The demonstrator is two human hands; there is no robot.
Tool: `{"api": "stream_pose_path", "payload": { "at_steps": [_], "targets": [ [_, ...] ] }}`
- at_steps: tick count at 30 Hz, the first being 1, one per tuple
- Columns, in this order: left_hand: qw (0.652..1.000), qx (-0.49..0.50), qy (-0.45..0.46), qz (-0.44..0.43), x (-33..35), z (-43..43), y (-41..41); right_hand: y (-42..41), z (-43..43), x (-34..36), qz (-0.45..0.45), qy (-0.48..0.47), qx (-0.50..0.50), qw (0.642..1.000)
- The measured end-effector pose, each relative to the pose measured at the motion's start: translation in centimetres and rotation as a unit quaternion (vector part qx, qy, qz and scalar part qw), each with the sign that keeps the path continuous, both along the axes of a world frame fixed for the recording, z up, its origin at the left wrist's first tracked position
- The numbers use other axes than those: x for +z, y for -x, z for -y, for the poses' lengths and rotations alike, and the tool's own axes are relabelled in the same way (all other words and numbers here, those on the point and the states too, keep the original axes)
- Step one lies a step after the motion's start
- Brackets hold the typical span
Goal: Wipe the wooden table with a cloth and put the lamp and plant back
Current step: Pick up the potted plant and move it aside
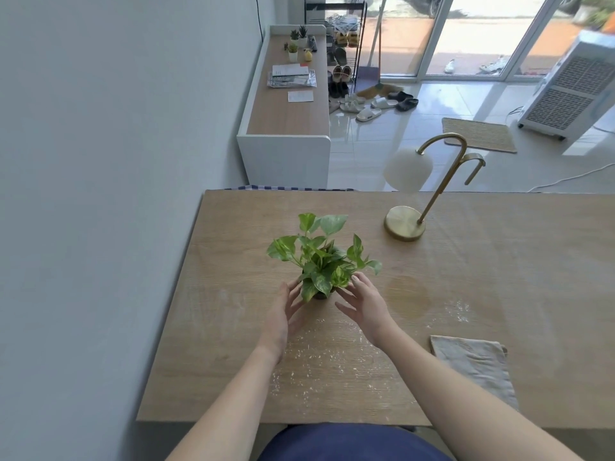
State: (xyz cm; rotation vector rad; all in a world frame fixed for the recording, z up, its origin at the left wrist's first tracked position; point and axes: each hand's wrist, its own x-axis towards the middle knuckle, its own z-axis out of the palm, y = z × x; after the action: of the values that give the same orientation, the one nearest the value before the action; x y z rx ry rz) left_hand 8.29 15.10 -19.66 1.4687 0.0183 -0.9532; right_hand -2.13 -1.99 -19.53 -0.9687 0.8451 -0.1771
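Note:
A small leafy green plant (322, 257) in a dark pot stands on the wooden table (499, 277), left of centre. My left hand (289, 307) and my right hand (362, 302) flank the pot with fingers spread; leaves hide whether they touch it. A brass lamp (405, 223) with a white shade stands at the far middle of the table. A beige cloth (474, 362) lies flat at the near right. White crumbs and dusty streaks cover the wood near my arms.
A grey wall runs along the left table edge. Beyond the table stand a low white cabinet (286, 154) with papers and small pots, a shoe rack (342, 44), loose sandals, a woven mat (479, 134) and an air cooler (572, 91).

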Motion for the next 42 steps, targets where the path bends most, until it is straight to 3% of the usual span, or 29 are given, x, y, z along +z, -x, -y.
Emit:
{"api": "stream_pose_path", "payload": {
  "at_steps": [24, 32, 42],
  "targets": [
    [0.998, -0.029, 0.045, 0.038, 7.7, 5.4, -3.8, -3.4, 4.6, 8.0, 0.003, 0.108, 0.063, 0.992],
    [0.993, -0.084, 0.04, 0.078, 10.0, 8.2, -6.7, -5.7, 7.0, 9.8, 0.015, 0.103, 0.037, 0.994],
    [0.995, -0.076, 0.019, 0.061, 9.2, 10.2, -9.4, -8.5, 8.3, 8.3, 0.011, 0.094, 0.033, 0.995]
  ]
}}
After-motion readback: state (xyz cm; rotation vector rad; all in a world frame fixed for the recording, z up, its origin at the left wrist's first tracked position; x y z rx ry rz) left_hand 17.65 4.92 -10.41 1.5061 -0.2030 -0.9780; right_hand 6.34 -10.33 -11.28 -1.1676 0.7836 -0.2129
